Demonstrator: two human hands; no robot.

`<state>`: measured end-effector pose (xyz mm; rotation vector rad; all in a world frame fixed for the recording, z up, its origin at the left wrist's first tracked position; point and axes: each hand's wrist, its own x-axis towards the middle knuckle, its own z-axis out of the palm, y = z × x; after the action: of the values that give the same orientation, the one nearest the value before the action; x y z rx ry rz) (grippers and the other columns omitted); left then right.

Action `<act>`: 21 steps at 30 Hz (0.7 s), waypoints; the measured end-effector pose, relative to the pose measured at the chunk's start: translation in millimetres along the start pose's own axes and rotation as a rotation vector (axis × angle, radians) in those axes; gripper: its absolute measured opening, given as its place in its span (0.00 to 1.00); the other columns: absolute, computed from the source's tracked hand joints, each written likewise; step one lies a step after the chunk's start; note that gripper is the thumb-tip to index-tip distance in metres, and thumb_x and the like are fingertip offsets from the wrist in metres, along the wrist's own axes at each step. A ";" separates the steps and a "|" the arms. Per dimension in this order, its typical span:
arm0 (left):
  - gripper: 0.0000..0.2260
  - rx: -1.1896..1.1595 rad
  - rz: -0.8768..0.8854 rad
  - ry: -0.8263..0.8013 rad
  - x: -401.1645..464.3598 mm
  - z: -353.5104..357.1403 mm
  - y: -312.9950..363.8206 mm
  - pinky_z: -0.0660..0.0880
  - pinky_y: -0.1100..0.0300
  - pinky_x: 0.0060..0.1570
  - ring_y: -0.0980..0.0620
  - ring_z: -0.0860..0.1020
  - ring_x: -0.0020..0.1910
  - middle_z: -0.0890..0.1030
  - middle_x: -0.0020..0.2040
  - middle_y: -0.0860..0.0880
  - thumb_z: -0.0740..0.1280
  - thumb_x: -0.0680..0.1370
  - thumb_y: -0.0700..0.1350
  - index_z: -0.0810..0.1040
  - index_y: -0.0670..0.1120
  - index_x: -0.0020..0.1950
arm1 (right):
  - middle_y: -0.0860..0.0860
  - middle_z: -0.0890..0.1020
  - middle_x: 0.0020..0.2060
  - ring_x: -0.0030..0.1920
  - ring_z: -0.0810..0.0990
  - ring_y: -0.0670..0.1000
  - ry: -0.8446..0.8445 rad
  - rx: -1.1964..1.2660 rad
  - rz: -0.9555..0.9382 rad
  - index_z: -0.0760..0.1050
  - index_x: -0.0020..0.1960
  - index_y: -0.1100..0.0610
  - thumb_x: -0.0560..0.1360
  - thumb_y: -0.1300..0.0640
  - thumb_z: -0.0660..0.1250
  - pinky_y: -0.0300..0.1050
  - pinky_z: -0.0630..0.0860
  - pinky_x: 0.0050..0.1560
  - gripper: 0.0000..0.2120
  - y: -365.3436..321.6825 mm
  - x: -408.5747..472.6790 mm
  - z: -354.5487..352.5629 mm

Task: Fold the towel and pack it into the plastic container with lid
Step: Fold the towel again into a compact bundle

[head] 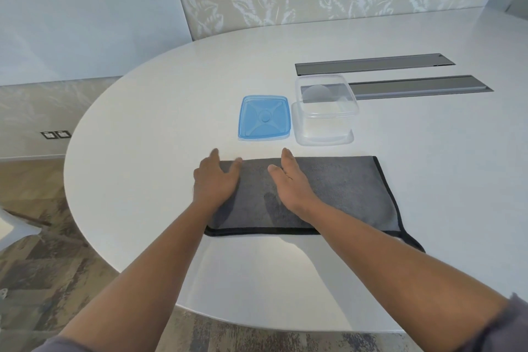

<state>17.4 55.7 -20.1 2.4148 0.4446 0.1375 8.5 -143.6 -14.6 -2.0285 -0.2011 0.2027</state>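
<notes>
A grey towel (348,194) with black trim lies folded into a wide rectangle on the white table (148,128). My left hand (215,180) rests flat on the towel's left end, fingers spread. My right hand (288,183) lies flat on the towel a little right of it, palm down. Neither hand grips anything. Behind the towel sit a blue square lid (264,118), flat on the table, and to its right the clear plastic container (325,111), which is uncovered and has nothing inside.
Two long grey cable slots (400,63) are set into the table behind the container. The table's curved edge runs along the left and front, with patterned floor (37,251) below. A leaf-patterned wall stands at the back.
</notes>
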 end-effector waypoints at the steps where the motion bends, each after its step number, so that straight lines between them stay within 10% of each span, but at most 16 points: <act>1: 0.40 -0.104 -0.069 -0.001 5.7 -4.3 1.3 0.65 0.45 0.70 0.39 0.64 0.76 0.65 0.79 0.43 0.60 0.77 0.68 0.57 0.46 0.81 | 0.48 0.46 0.83 0.81 0.44 0.45 0.008 0.012 0.006 0.44 0.83 0.55 0.85 0.46 0.53 0.51 0.43 0.81 0.32 0.1 0.2 0.3; 10: 0.13 -0.176 -0.228 -0.193 28.2 -27.8 2.2 0.72 0.58 0.33 0.51 0.77 0.41 0.79 0.46 0.46 0.75 0.75 0.49 0.74 0.45 0.45 | 0.49 0.50 0.83 0.82 0.47 0.48 0.023 -0.012 0.010 0.47 0.83 0.56 0.83 0.50 0.54 0.52 0.46 0.81 0.32 1.3 0.6 3.3; 21: 0.12 -0.364 -0.213 -0.151 26.1 -30.9 13.2 0.75 0.56 0.42 0.51 0.77 0.47 0.77 0.53 0.47 0.67 0.81 0.53 0.70 0.47 0.58 | 0.51 0.52 0.83 0.82 0.49 0.49 0.039 -0.061 -0.015 0.48 0.83 0.57 0.83 0.53 0.54 0.47 0.45 0.80 0.31 3.8 2.4 5.9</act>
<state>39.0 73.9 11.7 1.9921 0.5520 -0.0542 9.7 -139.7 -20.8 -2.0887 -0.2001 0.1493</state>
